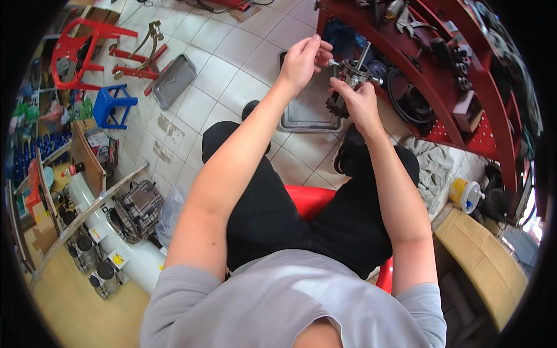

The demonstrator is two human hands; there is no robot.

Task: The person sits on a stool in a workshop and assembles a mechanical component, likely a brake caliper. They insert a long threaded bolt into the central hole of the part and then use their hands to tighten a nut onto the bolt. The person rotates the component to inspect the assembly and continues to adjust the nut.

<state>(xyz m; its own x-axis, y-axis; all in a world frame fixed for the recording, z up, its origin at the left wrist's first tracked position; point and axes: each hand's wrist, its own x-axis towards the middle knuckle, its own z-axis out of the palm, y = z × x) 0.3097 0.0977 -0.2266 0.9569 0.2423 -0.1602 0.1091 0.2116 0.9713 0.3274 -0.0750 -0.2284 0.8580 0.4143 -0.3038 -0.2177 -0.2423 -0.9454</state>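
Note:
My right hand (358, 103) is closed round the near side of a dark, greasy metal assembly (353, 72), its thumb lying along the top. A bright threaded rod (364, 56) sticks up from the assembly, and shiny bolt ends show on both sides; it looks like a puller, though its exact kind is unclear. Just left of it my left hand (303, 61) hovers with loosely curled, parted fingers next to the left bolt end (332, 62). Nothing shows in those fingers; whether they touch the bolt cannot be made out. Below lies a grey metal tray (310, 113) on the floor.
A red rack (415, 84) loaded with tools and parts curves along the right. Grey rags (432, 168) and a yellow-and-white tub (465, 194) lie nearby. Leftward are another tray (175, 81), a blue stool (114, 107), a red chair (72, 55) and a white tank (130, 255).

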